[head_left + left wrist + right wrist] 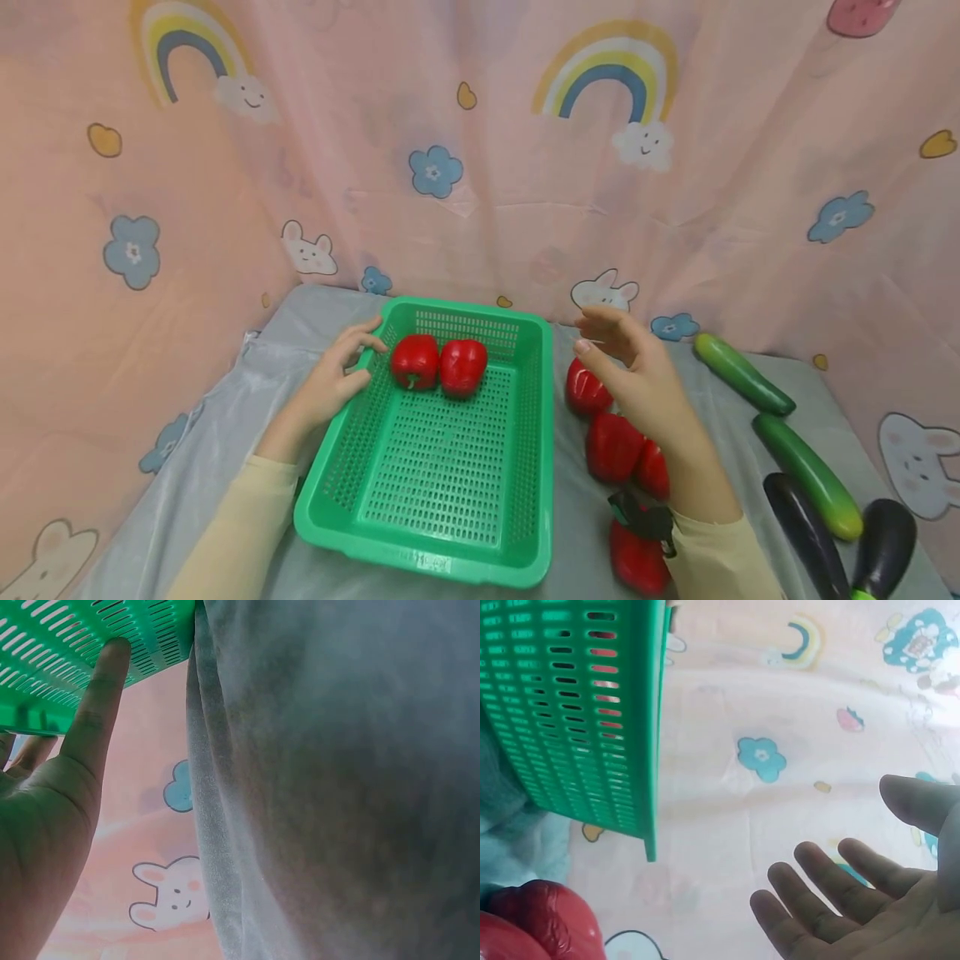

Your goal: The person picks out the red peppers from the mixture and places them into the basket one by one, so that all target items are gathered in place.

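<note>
A green plastic basket [442, 564] stands on the grey cloth with two red bell peppers [415, 363] side by side at its far end. My left hand [335, 375] holds the basket's left rim, fingertips over the edge; in the left wrist view its thumb [105, 690] lies against the slotted outer wall. To the right of the basket my right hand [637, 367] is raised with fingers spread, holding nothing. Beneath and beside it lie several more red bell peppers [613, 447], partly hidden by the hand and forearm. One of these peppers [547, 922] appears low in the right wrist view.
Farther right lie two green zucchini [742, 373] and two dark eggplants [806, 533]. A pink patterned curtain [510, 225] hangs behind and along both sides of the cloth-covered table [300, 321]. A black strap [641, 518] sits at my right wrist.
</note>
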`<state>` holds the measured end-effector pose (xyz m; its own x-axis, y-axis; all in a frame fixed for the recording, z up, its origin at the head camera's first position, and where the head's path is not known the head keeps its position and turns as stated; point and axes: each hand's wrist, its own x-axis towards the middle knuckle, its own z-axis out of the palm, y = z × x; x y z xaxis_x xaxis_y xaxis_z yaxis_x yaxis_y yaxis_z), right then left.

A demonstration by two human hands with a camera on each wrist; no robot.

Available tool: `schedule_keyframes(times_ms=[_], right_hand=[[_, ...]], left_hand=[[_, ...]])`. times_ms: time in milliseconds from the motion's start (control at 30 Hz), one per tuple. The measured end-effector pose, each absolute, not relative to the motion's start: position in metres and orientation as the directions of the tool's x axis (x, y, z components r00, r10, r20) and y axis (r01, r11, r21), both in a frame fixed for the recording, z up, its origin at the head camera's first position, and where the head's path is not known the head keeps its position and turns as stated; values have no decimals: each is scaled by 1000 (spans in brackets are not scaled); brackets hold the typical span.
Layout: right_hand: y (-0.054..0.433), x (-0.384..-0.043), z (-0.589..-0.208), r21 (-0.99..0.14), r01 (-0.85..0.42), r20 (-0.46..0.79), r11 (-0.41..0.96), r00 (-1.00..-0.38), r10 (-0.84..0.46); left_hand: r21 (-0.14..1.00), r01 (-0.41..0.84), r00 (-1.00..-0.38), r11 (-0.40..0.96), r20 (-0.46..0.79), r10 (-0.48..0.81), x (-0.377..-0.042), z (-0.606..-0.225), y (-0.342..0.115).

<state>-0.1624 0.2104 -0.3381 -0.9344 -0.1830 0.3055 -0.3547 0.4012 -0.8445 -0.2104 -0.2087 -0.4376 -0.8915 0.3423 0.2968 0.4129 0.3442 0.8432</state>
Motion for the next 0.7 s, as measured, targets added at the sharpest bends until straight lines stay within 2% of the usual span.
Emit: schedule_keyframes(times_ms=[200,700], right_hand=[[219,-164,-345,-843,-373,329,388,-928,-176],[230,-180,-374,-825,-328,276,460,-944,-179]], left_hand=[[846,414,-891,337,300,342,-209,-435,-206],[846,412,-891,339,295,346,-211,-438,-209]])
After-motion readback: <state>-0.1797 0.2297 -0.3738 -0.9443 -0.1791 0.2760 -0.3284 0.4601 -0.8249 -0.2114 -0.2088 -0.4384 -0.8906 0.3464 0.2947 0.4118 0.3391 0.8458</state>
